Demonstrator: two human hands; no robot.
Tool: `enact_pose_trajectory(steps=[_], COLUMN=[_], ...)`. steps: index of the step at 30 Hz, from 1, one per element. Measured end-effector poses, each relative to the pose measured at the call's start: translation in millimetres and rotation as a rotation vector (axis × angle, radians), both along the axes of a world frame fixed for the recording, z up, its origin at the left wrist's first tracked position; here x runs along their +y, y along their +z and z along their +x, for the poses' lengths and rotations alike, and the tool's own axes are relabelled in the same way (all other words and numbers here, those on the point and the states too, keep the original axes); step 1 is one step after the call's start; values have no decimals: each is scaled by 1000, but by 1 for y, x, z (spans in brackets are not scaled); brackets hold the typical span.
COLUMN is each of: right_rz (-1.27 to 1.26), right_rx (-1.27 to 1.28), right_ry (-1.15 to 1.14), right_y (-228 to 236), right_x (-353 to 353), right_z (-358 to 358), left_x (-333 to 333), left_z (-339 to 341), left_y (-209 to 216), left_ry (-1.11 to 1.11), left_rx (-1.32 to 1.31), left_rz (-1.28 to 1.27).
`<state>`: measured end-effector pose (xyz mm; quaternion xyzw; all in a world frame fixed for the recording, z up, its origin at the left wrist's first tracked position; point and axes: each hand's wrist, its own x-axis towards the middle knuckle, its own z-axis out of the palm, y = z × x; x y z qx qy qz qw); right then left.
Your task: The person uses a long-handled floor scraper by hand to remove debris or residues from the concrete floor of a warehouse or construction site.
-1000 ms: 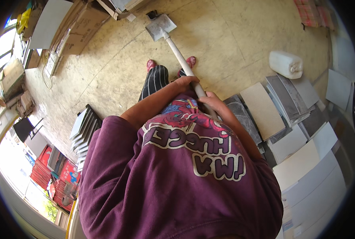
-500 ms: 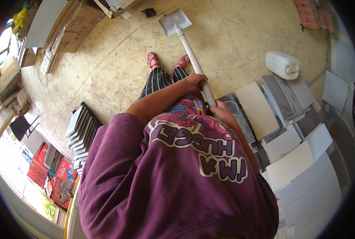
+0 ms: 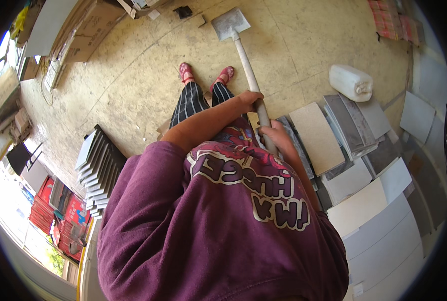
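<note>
A shovel with a pale grey, square metal blade [image 3: 231,24] stretches away from me, its blade at the far middle against the concrete floor. My left hand [image 3: 250,99] is wrapped round the middle of the pale shaft [image 3: 245,62]. Closer to my body, my right hand [image 3: 274,132] is closed round the shaft near its rear end, which pokes out just past the fingers. A small brown scrap [image 3: 201,20] lies left of the blade, and beyond it a black scrap [image 3: 183,11]. My feet in red shoes [image 3: 186,70] stand left of the shaft.
On my right are stacked tiles and panels [image 3: 317,138] and a white plastic jug [image 3: 351,82]. A rack of sample boards [image 3: 94,168] stands at my left. Cardboard boxes [image 3: 90,30] line the far left; red-wrapped packs [image 3: 395,21] sit far right.
The shovel has shifted a little right and away from me, with both hands still on it. The brown scrap left of the blade has come into view. The room has slid slightly left in view.
</note>
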<state>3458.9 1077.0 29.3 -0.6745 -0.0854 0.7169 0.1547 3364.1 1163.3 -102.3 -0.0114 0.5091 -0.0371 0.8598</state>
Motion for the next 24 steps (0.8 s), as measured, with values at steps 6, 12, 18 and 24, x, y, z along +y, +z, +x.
enact_pose_trajectory(steps=[6, 12, 18, 24], right_rz=[69, 47, -9, 26], right_rx=[29, 88, 187, 230], right_ry=[27, 115, 65, 10], right_y=[-13, -35, -42, -54], right_x=[-7, -4, 11, 16], right_z=[-4, -10, -27, -37], left_x=[-8, -4, 0, 2], left_z=[-15, -32, -53, -62], left_y=[-6, -8, -22, -34], left_ry=[15, 74, 112, 145], left_rx=[70, 164, 212, 240], left_rz=[-2, -26, 37, 60])
